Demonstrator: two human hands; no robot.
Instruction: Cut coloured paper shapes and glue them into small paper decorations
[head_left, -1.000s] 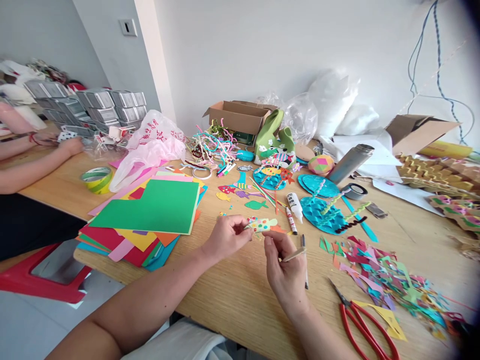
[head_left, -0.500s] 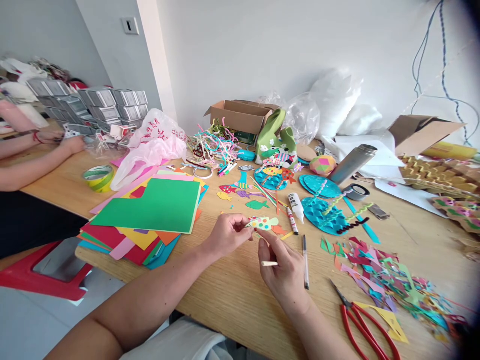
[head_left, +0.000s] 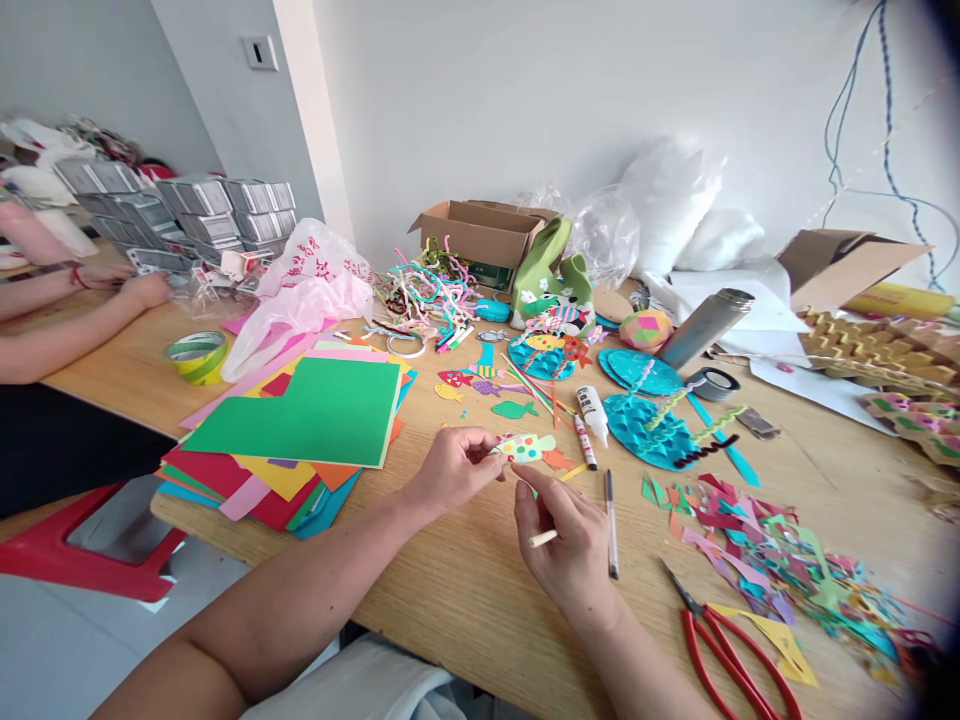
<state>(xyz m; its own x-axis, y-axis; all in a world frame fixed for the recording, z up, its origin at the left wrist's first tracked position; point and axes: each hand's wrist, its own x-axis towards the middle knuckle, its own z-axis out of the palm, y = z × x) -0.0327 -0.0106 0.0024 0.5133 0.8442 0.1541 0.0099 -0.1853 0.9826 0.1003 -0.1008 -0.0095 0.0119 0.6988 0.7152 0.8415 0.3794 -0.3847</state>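
Your left hand [head_left: 450, 470] pinched a dotted cream paper fish [head_left: 527, 446] right of the green card sheet [head_left: 315, 410]; right hand [head_left: 574, 545] gripped a short pale stick [head_left: 543, 538]. Red print on the pink plastic bag [head_left: 300, 295] was unreadable.

The wooden table [head_left: 480, 610] carries everything. A stack of coloured paper [head_left: 300, 420] lies left of the left hand [head_left: 450, 470] and its grip. A pen [head_left: 611, 525] lies just right of it. Beyond are a glue bottle [head_left: 592, 415] and blue paper plates [head_left: 645, 430]. Paper scraps [head_left: 772, 560] and red scissors [head_left: 684, 608] lie farther right.

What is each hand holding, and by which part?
Left hand pinches the spotted paper fish by its left end; right hand grips a thin pale stick by one end.
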